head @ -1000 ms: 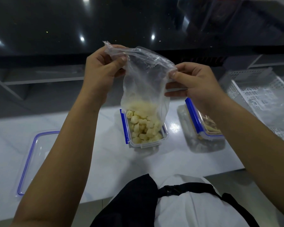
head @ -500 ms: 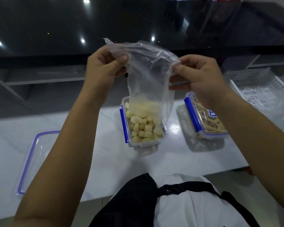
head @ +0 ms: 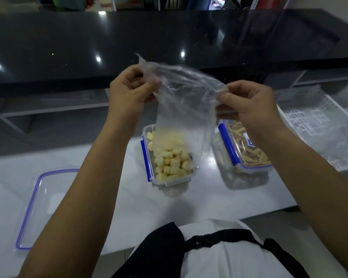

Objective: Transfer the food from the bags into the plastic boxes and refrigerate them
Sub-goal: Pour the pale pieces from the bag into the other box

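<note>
A clear plastic bag hangs upside down over an open plastic box with blue clips. My left hand pinches the bag's upper left corner and my right hand pinches its upper right corner. The bag's mouth reaches down into the box, which is filled with pale yellow food cubes. To the right stands a second box holding tan food strips, its lid on; my right forearm hides part of it.
A clear lid with a blue seal lies on the white counter at the left. A white perforated basket with plastic in it sits at the right. A black glossy countertop runs behind.
Both hands have held the bag's corners throughout and shifted a little; the bag has emptied further into the box. The second box has come more into view.
</note>
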